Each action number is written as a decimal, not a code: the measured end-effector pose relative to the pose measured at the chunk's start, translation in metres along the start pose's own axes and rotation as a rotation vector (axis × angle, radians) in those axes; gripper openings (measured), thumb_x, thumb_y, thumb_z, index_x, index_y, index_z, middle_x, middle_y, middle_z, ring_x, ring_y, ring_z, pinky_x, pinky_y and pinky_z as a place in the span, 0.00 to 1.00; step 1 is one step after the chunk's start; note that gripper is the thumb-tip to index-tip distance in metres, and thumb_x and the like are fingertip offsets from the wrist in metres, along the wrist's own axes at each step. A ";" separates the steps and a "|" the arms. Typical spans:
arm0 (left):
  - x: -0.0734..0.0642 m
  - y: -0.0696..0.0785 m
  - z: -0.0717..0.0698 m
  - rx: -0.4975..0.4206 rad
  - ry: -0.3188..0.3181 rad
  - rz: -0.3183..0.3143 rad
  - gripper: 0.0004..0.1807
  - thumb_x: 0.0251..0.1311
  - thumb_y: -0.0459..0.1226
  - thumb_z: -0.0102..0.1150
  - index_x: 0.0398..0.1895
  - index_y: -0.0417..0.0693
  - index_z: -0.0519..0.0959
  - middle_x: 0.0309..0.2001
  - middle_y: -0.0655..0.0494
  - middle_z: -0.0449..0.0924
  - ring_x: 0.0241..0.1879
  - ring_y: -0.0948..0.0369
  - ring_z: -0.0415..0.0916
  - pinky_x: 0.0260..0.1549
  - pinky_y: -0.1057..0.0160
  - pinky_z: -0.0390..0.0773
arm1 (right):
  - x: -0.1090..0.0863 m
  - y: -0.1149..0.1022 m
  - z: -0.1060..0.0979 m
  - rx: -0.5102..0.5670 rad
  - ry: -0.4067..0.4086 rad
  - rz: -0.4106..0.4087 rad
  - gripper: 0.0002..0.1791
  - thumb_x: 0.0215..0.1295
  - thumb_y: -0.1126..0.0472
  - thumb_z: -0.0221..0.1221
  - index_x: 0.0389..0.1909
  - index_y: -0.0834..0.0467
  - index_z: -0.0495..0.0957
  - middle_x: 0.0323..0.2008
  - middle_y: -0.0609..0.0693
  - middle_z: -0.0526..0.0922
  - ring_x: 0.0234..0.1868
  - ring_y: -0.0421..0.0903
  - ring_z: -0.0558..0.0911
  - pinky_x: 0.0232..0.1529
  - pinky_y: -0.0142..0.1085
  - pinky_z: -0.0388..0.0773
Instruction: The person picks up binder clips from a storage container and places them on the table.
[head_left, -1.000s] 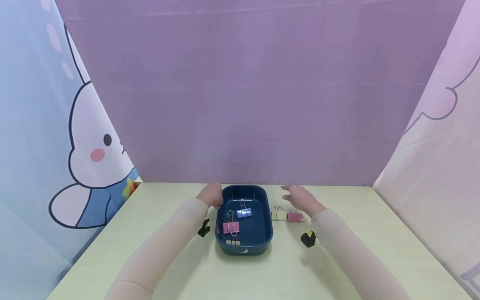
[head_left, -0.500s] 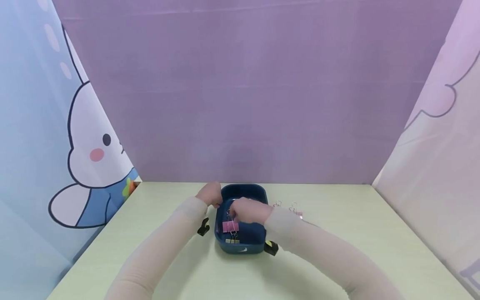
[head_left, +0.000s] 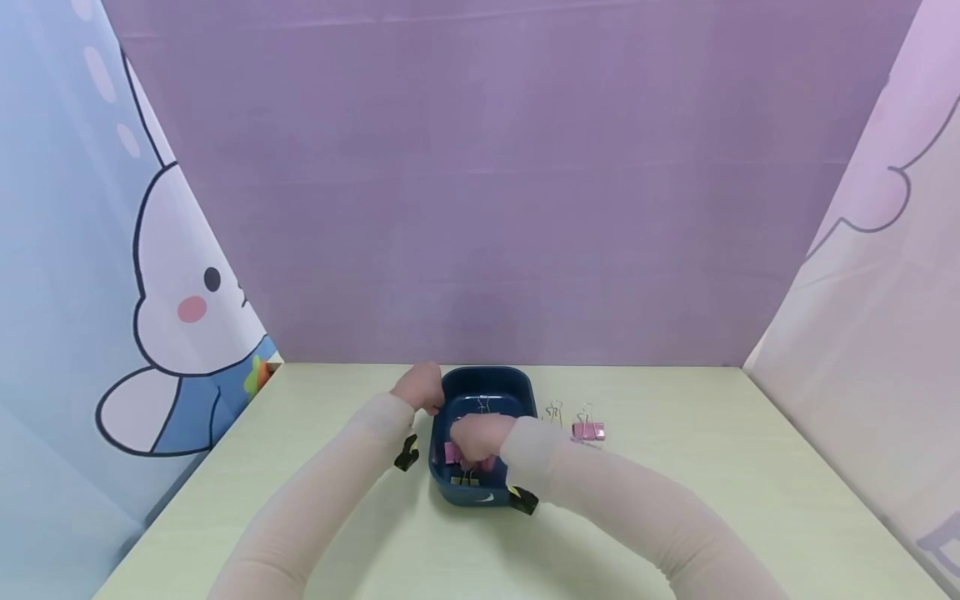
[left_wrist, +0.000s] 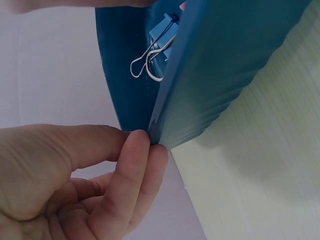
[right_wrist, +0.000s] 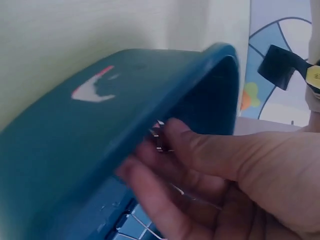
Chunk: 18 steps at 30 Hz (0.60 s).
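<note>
My left hand (head_left: 422, 387) pinches the rim of a dark blue plastic box (left_wrist: 225, 60) at its far left side. The thumb and fingers lie on either side of the wall. Inside the box my right hand (head_left: 478, 437) reaches down with bent fingers, over a pink binder clip (head_left: 451, 452). In the right wrist view, its thumb and fingers close around a small dark clip with silver wire (right_wrist: 160, 141), whose colour is unclear. A blue binder clip (left_wrist: 162, 37) lies in the box, and a yellow binder clip (head_left: 465, 481) rests near its front wall.
Right of the box, another pink binder clip (head_left: 588, 431) lies on the pale table (head_left: 660, 408), beside the wire handles of a second clip (head_left: 553, 412), partly behind the right sleeve. A purple cloth (head_left: 480, 183) rises behind the table.
My right hand has moved left from above the clips beside the box into the box, then a little lower and nearer its front. The left hand keeps its place at the rim.
</note>
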<state>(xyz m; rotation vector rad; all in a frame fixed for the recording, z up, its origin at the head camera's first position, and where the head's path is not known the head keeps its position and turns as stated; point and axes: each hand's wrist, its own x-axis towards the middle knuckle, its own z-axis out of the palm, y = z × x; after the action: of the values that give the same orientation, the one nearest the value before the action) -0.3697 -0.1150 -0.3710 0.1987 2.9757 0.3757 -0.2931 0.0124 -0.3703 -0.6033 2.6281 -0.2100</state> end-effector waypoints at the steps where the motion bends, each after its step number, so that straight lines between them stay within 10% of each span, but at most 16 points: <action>1: 0.000 0.000 0.000 0.001 -0.001 -0.002 0.15 0.50 0.25 0.62 0.13 0.45 0.70 0.17 0.56 0.73 0.17 0.64 0.72 0.16 0.71 0.77 | 0.000 0.001 0.001 0.009 0.007 -0.002 0.05 0.64 0.64 0.61 0.28 0.54 0.79 0.24 0.46 0.81 0.25 0.43 0.83 0.31 0.34 0.83; 9: 0.002 -0.002 0.004 -0.007 0.004 -0.012 0.13 0.50 0.25 0.63 0.14 0.45 0.72 0.16 0.56 0.74 0.18 0.63 0.74 0.17 0.71 0.77 | -0.009 0.023 -0.013 0.023 0.119 -0.114 0.08 0.62 0.70 0.59 0.26 0.57 0.83 0.22 0.46 0.82 0.24 0.42 0.82 0.26 0.30 0.79; 18: 0.003 0.001 0.002 -0.041 -0.009 -0.049 0.05 0.51 0.26 0.64 0.23 0.39 0.77 0.23 0.52 0.78 0.21 0.62 0.77 0.22 0.69 0.81 | -0.034 0.111 -0.084 0.229 0.394 -0.190 0.05 0.66 0.68 0.57 0.38 0.64 0.80 0.32 0.54 0.83 0.31 0.45 0.82 0.36 0.33 0.82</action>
<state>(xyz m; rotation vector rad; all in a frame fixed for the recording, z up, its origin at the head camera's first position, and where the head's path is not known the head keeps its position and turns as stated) -0.3721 -0.1134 -0.3729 0.1224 2.9550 0.4282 -0.3449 0.1309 -0.3091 -0.7988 2.8538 -0.7467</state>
